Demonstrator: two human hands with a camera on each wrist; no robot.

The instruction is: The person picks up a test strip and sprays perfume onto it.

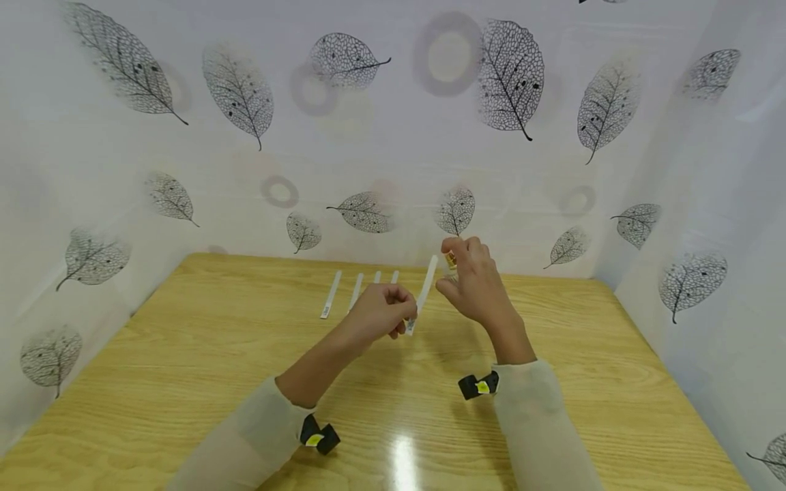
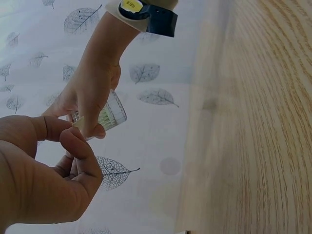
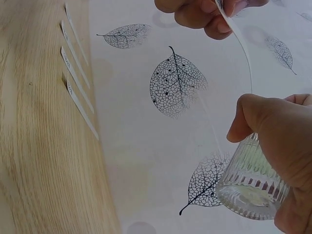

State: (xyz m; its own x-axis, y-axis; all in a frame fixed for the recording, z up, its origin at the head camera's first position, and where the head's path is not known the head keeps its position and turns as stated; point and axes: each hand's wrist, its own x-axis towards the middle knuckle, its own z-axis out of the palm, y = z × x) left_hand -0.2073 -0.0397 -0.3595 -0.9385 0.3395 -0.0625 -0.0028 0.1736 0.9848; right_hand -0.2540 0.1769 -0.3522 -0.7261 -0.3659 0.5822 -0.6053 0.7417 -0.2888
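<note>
Between the thumb and fingers of my left hand (image 1: 381,310), a white paper strip (image 1: 427,285) is pinched by its printed lower end. It slants up and away, and in the right wrist view it bends toward the other hand. My right hand (image 1: 482,283) grips a ribbed clear glass perfume bottle (image 3: 253,183) with pale liquid inside. The bottle's gold spray top (image 1: 451,260) shows under the forefinger in the head view, close beside the strip's far end. From the left wrist, the bottle's glass base (image 2: 116,109) sticks out past the right hand.
Several more white strips (image 1: 331,294) lie side by side on the wooden table (image 1: 202,354), beyond my left hand. A white leaf-patterned sheet (image 1: 393,157) rises behind the table and along both sides. Black wrist cameras (image 1: 319,435) sit at both cuffs.
</note>
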